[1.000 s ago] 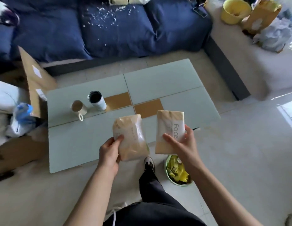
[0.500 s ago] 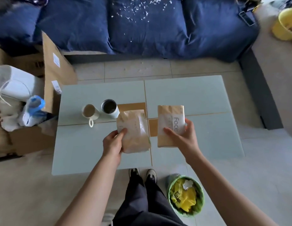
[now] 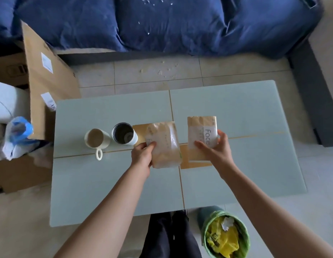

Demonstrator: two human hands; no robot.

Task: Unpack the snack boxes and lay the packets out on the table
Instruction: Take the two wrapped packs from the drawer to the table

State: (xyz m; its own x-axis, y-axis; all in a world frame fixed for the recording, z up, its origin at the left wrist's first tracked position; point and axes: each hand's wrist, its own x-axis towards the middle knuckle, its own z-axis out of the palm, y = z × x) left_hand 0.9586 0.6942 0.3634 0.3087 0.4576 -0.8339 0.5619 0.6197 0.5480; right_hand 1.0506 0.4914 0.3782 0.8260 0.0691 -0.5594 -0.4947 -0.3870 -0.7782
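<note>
Two packets held over the table

We stood at a pale green glass-topped rectangular table (image 3: 236, 112), before a dark blue cushioned sofa (image 3: 162, 25). Our left hand (image 3: 142, 157) grasped a crinkled tan paper-and-plastic packet (image 3: 164, 146) by its left edge; our right hand (image 3: 217, 148) grasped a flat tan packet printed "Face" (image 3: 202, 131), thumb on its front. Both packets were above the table's middle, near a cream ceramic mug (image 3: 96, 139) and a dark metal tumbler (image 3: 123, 134).

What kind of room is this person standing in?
Most likely a home living room: a blue sofa faces a low coffee table holding a mug, with cardboard boxes on the tiled floor.
</note>
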